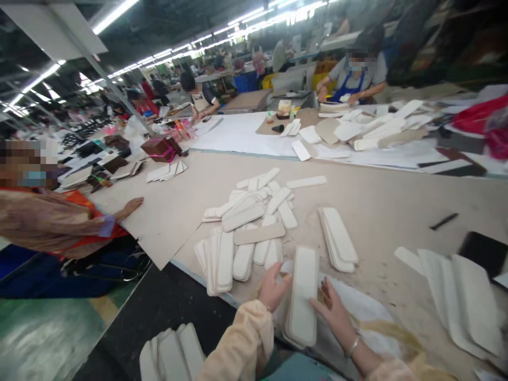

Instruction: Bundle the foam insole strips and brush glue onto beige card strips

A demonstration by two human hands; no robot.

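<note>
A neat stack of white, round-cornered strips [305, 296] lies in front of me near the table's close edge. My left hand [275, 287] is at its left side, thumb and fingers apart and slightly curved. On the other side, my right hand [336, 312] has its fingers spread, its thumb tip at the stack's right edge. Neither hand is closed round the strips. Just beyond lies a loose heap of similar strips [244, 211], with a fanned bundle [220, 262] at its near left. A smaller pile [338, 238] sits to the right.
Larger white pieces [462, 301] overlap at the right, beside a black pad [484, 254] and a thin dark tool [443, 221]. More strips [170, 352] rest on a black surface at lower left. A co-worker [59, 217] stands left, hand on the table; another [357, 79] works opposite.
</note>
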